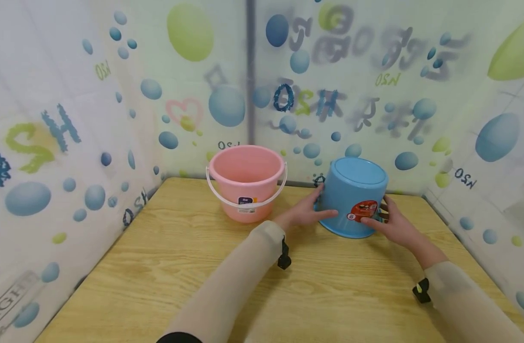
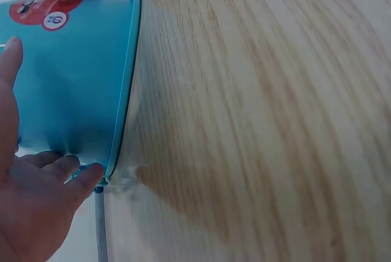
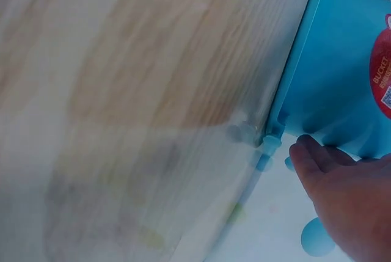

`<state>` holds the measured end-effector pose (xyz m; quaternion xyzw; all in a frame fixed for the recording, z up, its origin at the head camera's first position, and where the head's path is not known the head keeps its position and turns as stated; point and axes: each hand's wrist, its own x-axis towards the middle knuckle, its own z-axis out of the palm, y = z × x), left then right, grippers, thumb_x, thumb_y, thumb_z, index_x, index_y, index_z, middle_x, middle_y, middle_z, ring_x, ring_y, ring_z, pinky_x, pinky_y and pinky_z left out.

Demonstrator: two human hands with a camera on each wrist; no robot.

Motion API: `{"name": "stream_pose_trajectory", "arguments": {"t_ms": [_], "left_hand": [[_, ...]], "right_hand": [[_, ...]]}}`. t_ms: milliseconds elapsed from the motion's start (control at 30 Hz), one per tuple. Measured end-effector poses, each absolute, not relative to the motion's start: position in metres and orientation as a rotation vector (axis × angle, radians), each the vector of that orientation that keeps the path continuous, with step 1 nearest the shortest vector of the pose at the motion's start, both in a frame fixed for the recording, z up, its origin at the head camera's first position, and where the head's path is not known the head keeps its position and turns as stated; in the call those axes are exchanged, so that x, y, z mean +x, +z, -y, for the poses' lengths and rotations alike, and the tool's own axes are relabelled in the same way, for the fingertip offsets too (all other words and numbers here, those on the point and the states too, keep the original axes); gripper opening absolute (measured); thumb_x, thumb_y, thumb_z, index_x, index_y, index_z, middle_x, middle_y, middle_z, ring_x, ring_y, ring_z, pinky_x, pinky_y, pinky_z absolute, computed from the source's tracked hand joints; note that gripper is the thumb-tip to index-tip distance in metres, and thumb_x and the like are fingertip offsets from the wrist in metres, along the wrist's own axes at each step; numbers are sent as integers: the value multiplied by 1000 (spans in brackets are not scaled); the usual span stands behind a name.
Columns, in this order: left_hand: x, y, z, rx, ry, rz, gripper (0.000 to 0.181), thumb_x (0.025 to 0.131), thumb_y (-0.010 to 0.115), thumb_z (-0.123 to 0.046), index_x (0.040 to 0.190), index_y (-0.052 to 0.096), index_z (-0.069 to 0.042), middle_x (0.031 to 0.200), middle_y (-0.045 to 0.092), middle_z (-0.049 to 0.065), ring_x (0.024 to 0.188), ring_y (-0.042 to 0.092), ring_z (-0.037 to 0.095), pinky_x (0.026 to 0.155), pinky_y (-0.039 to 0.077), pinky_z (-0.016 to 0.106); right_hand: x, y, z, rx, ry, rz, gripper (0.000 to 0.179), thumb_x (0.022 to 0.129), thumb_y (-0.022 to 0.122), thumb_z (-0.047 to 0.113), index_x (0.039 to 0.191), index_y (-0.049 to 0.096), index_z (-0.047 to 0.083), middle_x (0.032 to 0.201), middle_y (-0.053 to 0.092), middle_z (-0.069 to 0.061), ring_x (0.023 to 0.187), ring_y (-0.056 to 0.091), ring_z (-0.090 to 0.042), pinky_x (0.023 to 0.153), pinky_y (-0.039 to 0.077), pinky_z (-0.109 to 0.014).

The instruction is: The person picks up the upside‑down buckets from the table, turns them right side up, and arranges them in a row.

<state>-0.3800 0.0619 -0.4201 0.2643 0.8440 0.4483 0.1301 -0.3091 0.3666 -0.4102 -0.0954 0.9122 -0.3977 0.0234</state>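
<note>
A light blue plastic bucket (image 1: pixel 352 200) stands upside down on the right half of the table, its round base on top and its rim at the tabletop. A red oval label (image 1: pixel 364 210) is on its front wall. My left hand (image 1: pixel 305 209) holds the bucket's left side, with the thumb toward the front and the fingers along the side. On the opposite side my right hand (image 1: pixel 396 226) holds it, its thumb by the label. Both wrist views show fingertips against the blue wall near the rim. The bucket's far side is hidden.
A pink bucket (image 1: pixel 244 190) with a white handle (image 1: pixel 233 204) stands upright to the left of the blue one, near the table's back edge. The wooden table (image 1: pixel 159 271) is enclosed by pale curtains (image 1: pixel 128 62) printed with blue and green drops.
</note>
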Motion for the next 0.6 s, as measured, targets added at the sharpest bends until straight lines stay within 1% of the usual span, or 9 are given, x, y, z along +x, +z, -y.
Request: {"name": "stream_pose_trajectory", "arguments": {"t_ms": [167, 367, 467, 567, 600], "left_hand": [[-377, -421, -61, 792, 1334, -2438, 107, 104, 71, -58, 179, 2, -28, 186, 15, 4, 172, 21, 30, 138, 26, 54], [-375, -424, -56, 844, 1349, -2432, 104, 106, 74, -46, 178, 0, -35, 187, 13, 1, 172, 20, 30, 137, 27, 55], [-376, -427, -54, 866, 1333, -2434, 105, 105, 75, -44, 178, 0, -34, 187, 15, 2, 172, 20, 30, 137, 26, 56], [-376, -426, -51, 893, 1341, -2427, 106, 105, 76, -43, 179, 1, -31, 186, 17, 4, 171, 22, 31, 137, 26, 55], [-375, -426, -50, 894, 1358, -2415, 107, 104, 77, -43, 179, 1, -32, 186, 17, 4, 171, 23, 31, 137, 27, 54]], "right_hand": [[-310, -411, -365, -305, -1218, -2829, 114, 111, 68, 40, 173, -22, 7, 174, 10, -44, 151, 29, -74, 117, 39, -81], [-309, -413, -365, -287, -1204, -2846, 112, 111, 66, 41, 172, -19, 2, 172, 14, -45, 150, 32, -74, 117, 41, -80], [-307, -414, -365, -280, -1206, -2853, 111, 112, 66, 42, 172, -18, 1, 172, 16, -45, 149, 33, -73, 117, 41, -79], [-304, -412, -364, -279, -1224, -2863, 110, 112, 65, 41, 173, -18, 1, 170, 19, -46, 149, 36, -72, 116, 44, -77], [-302, -411, -363, -276, -1237, -2868, 110, 112, 64, 41, 173, -18, 2, 170, 20, -46, 148, 38, -71, 115, 46, -76]]}}
